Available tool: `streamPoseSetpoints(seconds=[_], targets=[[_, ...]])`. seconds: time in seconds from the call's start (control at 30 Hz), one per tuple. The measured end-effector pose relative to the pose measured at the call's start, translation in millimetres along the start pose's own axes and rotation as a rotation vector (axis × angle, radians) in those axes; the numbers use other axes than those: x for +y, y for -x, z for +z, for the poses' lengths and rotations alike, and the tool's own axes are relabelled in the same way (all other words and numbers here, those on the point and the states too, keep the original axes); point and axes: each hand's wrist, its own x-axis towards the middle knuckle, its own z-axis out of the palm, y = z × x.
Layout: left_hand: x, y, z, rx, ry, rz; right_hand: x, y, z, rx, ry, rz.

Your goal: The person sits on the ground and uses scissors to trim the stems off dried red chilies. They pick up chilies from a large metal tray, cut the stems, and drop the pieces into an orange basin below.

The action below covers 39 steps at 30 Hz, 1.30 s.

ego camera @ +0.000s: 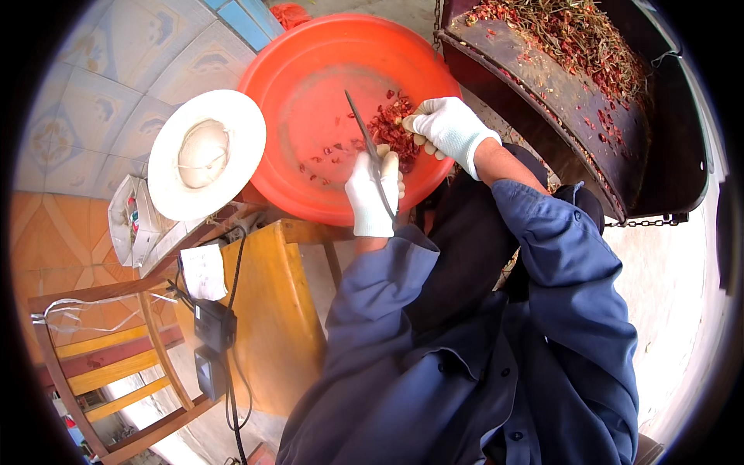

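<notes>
My left hand (375,195), in a white glove with tan-coated fingers, grips a long, dark, narrow metal blade (361,123). Its tip points up and away over a red plastic basin (308,75); whether it belongs to a knife or to shears I cannot tell. To the right, my right hand (450,131), gloved the same way, pinches a small pale-yellow and red piece that looks like dried chili (399,121). Between and beneath the hands lies a heap of dark red dried chili pieces (395,139) on the basin's floor, with several loose flakes scattered left.
A dark metal trough (535,110) hung with chains holds dried stems and red bits (569,43) at right. Left are a white brimmed hat (244,133), a wooden stool (273,302) with black power adapters (214,325), a paper (203,272), and a wooden chair (110,401).
</notes>
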Motion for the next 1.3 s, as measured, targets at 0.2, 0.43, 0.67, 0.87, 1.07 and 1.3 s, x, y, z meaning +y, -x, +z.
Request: streamPoseSetpoints(seconds=[0.2,0.43,0.67,0.87,1.07,1.3], targets=[[2,5,1,-0.037,0.045,-0.04,5,7,-7,-0.203,-0.403,0.036],[1,6,-7,-0.088,0.027,0.064,6,12,-3,-0.25,-0.546,0.004],[26,6,3,-0.105,-0.451,-0.122,16,20,-14,-0.235,-0.515,-0.046],[26,6,6,-0.093,-0.284,-0.122,11,76,-54,-0.192,-0.755,-0.199],[67,-13,41,-0.239,-0.475,0.027,48,117,-115,0.0,-0.591,-0.221],[112,-46,137,-0.537,-1.135,0.463,108,106,-131,-0.043,0.376,-0.202]])
